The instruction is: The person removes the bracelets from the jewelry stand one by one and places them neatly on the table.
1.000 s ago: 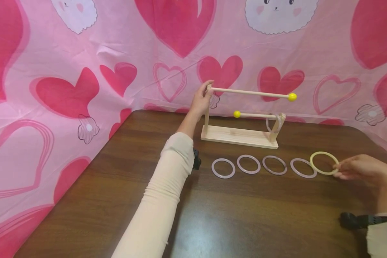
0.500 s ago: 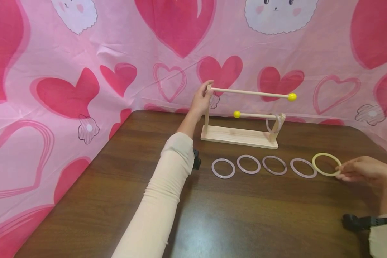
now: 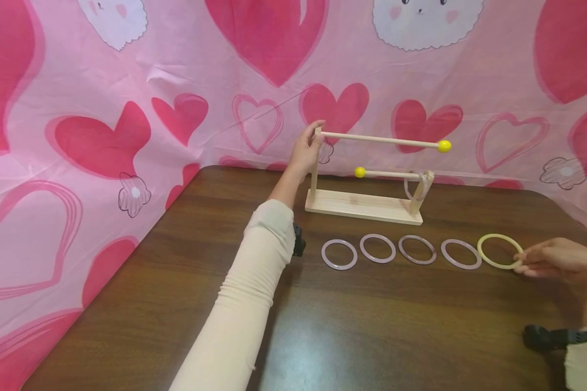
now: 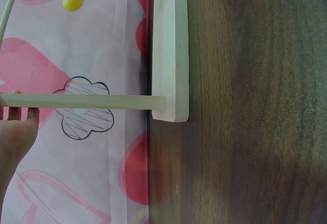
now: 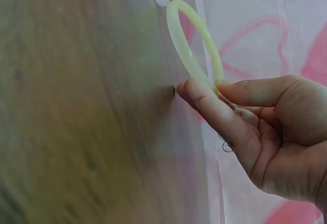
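My left hand [image 3: 304, 155] grips the top of the tall post of a wooden stand [image 3: 364, 207]. In the left wrist view, several of its fingers [image 4: 32, 114] lie behind that post. Between thumb and fingertips, my right hand [image 3: 562, 260] pinches a pale yellow ring [image 3: 499, 236]; the right wrist view has this yellow ring [image 5: 180, 40] tilted, seen nearly edge-on. On the stand's short rod [image 3: 391, 174] hangs one lavender ring [image 3: 425, 187], near the right post. Its long upper rod [image 3: 379, 138] ends in a yellow ball and bears no ring.
Several lavender rings [image 3: 339, 267] lie in a row on the brown wooden table [image 3: 396, 326], in front of the stand. The rightmost lavender ring [image 3: 462, 267] is close beside the yellow one. A pink heart-patterned cloth [image 3: 191, 65] hangs behind and at the left.
My right hand has drawn the yellow ring slightly right and toward me, from overlapping the rightmost lavender ring to beside it. The left hand and the stand have stayed in place.
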A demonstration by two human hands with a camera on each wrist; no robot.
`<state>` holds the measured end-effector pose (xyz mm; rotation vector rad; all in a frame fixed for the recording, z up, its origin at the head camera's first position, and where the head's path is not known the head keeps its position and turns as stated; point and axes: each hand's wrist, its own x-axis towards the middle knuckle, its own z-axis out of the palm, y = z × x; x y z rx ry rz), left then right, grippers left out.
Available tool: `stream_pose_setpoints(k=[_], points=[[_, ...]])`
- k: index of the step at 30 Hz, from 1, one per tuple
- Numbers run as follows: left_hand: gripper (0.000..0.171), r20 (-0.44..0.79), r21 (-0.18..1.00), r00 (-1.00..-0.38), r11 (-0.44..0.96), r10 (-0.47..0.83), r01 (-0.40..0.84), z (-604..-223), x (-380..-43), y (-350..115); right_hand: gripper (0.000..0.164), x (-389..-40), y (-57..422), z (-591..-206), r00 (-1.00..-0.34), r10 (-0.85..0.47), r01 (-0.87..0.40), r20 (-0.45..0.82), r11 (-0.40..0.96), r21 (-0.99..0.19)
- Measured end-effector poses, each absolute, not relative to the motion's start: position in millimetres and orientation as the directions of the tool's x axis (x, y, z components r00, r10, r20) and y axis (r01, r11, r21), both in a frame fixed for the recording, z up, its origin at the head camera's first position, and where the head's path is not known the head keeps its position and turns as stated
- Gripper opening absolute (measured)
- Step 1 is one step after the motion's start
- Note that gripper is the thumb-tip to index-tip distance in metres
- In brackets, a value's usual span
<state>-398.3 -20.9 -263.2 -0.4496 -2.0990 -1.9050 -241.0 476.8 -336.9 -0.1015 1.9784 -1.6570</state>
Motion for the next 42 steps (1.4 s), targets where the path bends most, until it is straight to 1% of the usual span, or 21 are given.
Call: stream_pose_setpoints(k=[4, 7, 11, 17, 24, 26, 29, 30, 34, 37, 42], points=[[0.037, 0.402, 0.911, -0.914, 0.079, 0.043, 0.405, -262.4, -397.2, -19.9, 0.04, -240.8, 479.5, -338.2, -0.848, -0.376, 0.292, -0.372, 0.254, -0.922], [0.037, 0.408, 0.91, -0.912, 0.065, 0.046, 0.41, -262.4, -397.6, -19.3, 0.042, -240.4, 481.1, -339.9, -0.852, -0.377, 0.279, -0.363, 0.258, -0.925], [0.037, 0.405, 0.911, -0.913, 0.062, 0.05, 0.408, -262.7, -398.2, -19.1, 0.041, -239.3, 481.6, -341.4, -0.858, -0.371, 0.265, -0.355, 0.272, -0.925], [0.038, 0.384, 0.92, -0.922, 0.06, 0.059, 0.387, -261.2, -396.3, -21.5, 0.036, -238.5, 480.8, -336.9, -0.855, -0.328, 0.313, -0.401, 0.292, -0.904], [0.038, 0.339, 0.938, -0.939, 0.062, 0.056, 0.342, -243.6, -369.6, -22.9, 0.03, -238.0, 479.3, -334.5, -0.854, -0.303, 0.327, -0.422, 0.317, -0.89], [0.038, 0.339, 0.936, -0.939, 0.081, 0.052, 0.342, -240.5, -363.4, -22.0, 0.031, -238.2, 480.8, -335.4, -0.85, -0.322, 0.321, -0.417, 0.311, -0.895], [0.038, 0.34, 0.935, -0.939, 0.09, 0.051, 0.344, -239.0, -359.7, -21.3, 0.032, -238.4, 482.8, -338.1, -0.856, -0.308, 0.319, -0.414, 0.315, -0.894], [0.038, 0.34, 0.935, -0.939, 0.089, 0.051, 0.344, -238.9, -359.4, -21.3, 0.032, -238.4, 482.4, -338.2, -0.862, -0.285, 0.323, -0.419, 0.328, -0.888], [0.038, 0.363, 0.928, -0.931, 0.073, 0.046, 0.365, -252.4, -381.8, -21.0, 0.029, -237.6, 478.3, -337.7, -0.881, -0.157, 0.361, -0.446, 0.386, -0.849], [0.038, 0.378, 0.922, -0.925, 0.07, 0.043, 0.38, -262.3, -397.8, -20.6, 0.027, -237.2, 476.1, -336.3, -0.885, -0.103, 0.377, -0.453, 0.413, -0.829], [0.038, 0.385, 0.919, -0.922, 0.075, 0.046, 0.388, -262.5, -397.9, -20.6, 0.025, -236.5, 476.1, -336.5, -0.893, -0.046, 0.38, -0.447, 0.454, -0.806]])
